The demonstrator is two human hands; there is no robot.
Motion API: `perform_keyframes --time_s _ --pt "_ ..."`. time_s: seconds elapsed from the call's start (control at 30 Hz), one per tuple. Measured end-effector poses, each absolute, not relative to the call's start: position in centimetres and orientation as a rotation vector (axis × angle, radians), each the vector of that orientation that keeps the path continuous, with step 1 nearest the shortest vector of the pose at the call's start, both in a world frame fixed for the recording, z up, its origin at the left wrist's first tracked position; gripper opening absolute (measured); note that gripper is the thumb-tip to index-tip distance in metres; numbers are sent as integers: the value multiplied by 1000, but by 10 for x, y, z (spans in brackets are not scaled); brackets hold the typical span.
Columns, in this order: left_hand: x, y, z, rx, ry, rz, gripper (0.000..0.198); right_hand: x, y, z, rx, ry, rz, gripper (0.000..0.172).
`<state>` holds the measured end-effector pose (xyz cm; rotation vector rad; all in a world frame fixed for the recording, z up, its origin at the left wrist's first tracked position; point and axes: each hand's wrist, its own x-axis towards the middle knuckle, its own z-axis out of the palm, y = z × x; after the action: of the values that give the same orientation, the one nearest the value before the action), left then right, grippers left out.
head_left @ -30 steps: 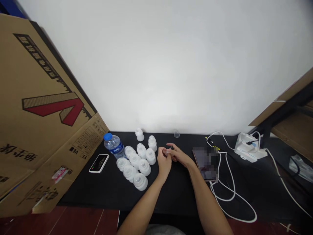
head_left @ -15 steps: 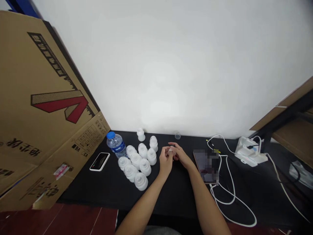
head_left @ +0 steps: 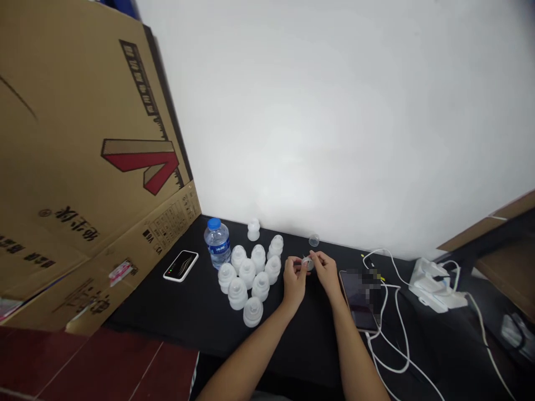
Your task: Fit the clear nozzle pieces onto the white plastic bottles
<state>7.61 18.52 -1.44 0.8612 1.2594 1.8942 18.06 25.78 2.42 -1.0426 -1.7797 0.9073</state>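
Observation:
Both hands meet around a small translucent round cap (head_left: 308, 263) above the black table. My left hand (head_left: 295, 279) pinches it from the left with thumb and fingers. From the right, the bent fingers of my right hand (head_left: 326, 273) close on its edge. Fine detail of the cap is too small to make out. Just behind the hands lies a clear domed cover (head_left: 314, 240). To the left of my left hand stand several squat white bottles (head_left: 247, 273) with clear domed tops, grouped close together. One white bottle-shaped piece (head_left: 253, 230) stands apart near the wall.
A water bottle (head_left: 218, 244) with a blue cap stands behind the group. A white-edged device (head_left: 181, 265) lies further left, beside a large cardboard box (head_left: 83, 167). On the right are a phone-like tablet (head_left: 359, 303), white cables (head_left: 403, 340) and a power strip (head_left: 437, 287).
The view has swung a little to the left. My hands have drawn apart slightly, and the translucent cap now shows between them. The standing bottles keep their arrangement.

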Motion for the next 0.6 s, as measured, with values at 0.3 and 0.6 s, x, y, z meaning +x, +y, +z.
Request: perform_keyframes --time_s 0.3,0.6 --pt "84 189 -20 847 1263 1810 30 112 277 115 -908 -2183 701 57" --pt "81 184 -17 884 1290 1777 26 -20 291 154 -911 -2955 435 47"
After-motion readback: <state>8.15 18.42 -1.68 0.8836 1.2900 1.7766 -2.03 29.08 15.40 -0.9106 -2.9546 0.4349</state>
